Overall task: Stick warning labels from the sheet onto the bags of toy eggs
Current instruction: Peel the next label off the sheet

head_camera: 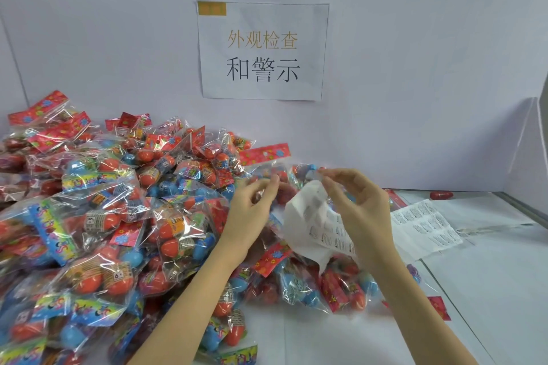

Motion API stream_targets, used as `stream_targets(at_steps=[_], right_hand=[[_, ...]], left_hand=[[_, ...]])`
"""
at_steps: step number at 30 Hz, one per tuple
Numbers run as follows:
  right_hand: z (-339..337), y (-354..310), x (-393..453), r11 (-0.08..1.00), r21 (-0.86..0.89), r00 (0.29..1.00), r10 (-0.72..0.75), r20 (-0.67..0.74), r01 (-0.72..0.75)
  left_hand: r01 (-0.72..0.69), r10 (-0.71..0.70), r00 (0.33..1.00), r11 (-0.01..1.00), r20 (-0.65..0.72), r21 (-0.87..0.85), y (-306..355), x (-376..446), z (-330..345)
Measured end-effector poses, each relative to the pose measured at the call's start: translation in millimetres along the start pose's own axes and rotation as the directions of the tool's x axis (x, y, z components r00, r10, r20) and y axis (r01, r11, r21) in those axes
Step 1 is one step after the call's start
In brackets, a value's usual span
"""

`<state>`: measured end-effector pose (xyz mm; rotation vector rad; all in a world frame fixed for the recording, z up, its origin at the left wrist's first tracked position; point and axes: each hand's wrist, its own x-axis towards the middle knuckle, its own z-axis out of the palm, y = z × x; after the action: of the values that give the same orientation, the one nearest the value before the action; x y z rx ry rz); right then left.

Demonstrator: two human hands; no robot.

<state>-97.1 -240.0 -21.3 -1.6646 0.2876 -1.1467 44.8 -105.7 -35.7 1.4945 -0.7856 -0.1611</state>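
A big heap of clear bags of toy eggs (103, 216), red and blue with bright header cards, covers the left and middle of the white table (474, 290). My right hand (358, 204) is raised over the heap's right end and pinches the top edge of a curled white label sheet (311, 216), which hangs down in front of its palm. My left hand (255, 201) hovers just left of the sheet with its fingers curled and its thumb near the fingertips. Blur hides whether it pinches anything. A bag with a red header (264, 154) lies right behind both hands.
A second label sheet (424, 225) lies flat on the table to the right, with a clear strip (492, 228) beside it. One loose red egg (441, 195) sits by the back wall. A paper sign (262, 50) hangs on that wall. A partition (527, 157) closes the right side.
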Motion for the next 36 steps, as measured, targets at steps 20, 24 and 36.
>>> stream_targets(at_steps=[20, 24, 36], right_hand=[[19, -8, -10, 0.989, 0.150, 0.999, 0.009, 0.049, -0.016], [20, -4, -10, 0.996, 0.087, 0.999, -0.024, 0.042, 0.020], [23, 5, -9, 0.998, -0.016, 0.998, -0.059, 0.017, 0.059]], left_hand=[[-0.206, 0.221, 0.975, 0.946, 0.034, -0.251, 6, -1, -4], [-0.171, 0.206, 0.976, 0.922, 0.066, -0.348, 12, -5, -2], [-0.307, 0.326, 0.940, 0.938, 0.104, -0.164, 2, 0, -3]])
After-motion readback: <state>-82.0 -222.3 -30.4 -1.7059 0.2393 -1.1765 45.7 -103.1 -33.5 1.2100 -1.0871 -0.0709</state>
